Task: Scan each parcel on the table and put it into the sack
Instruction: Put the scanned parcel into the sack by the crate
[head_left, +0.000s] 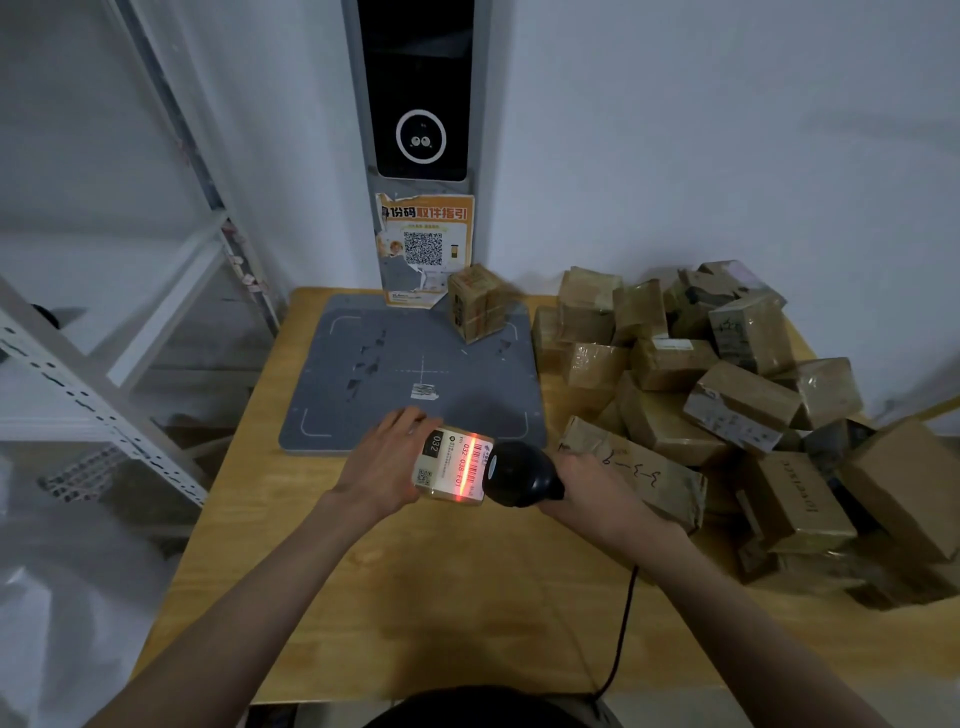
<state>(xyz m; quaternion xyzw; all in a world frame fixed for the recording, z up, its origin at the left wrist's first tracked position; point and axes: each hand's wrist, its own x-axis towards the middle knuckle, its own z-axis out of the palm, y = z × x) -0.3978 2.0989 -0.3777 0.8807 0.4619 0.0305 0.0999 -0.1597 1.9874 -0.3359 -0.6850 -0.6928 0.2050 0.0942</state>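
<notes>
grey pad (363, 364), QR poster (425, 244), metal shelving (104, 395)

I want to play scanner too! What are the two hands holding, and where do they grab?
The left hand grips a small labelled parcel by its left end. The right hand holds the black barcode scanner by its handle.

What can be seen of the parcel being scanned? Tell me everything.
The small parcel is a tan cardboard box under glossy tape, held above the wooden table in front of the grey scan pad. Its top face carries a white shipping label with a barcode, a small QR code, a black patch reading 032 and larger printed digits. A red scan line crosses the barcode. The left hand grips its left side; the black handheld scanner, held in the right hand, sits at its right edge.
</notes>
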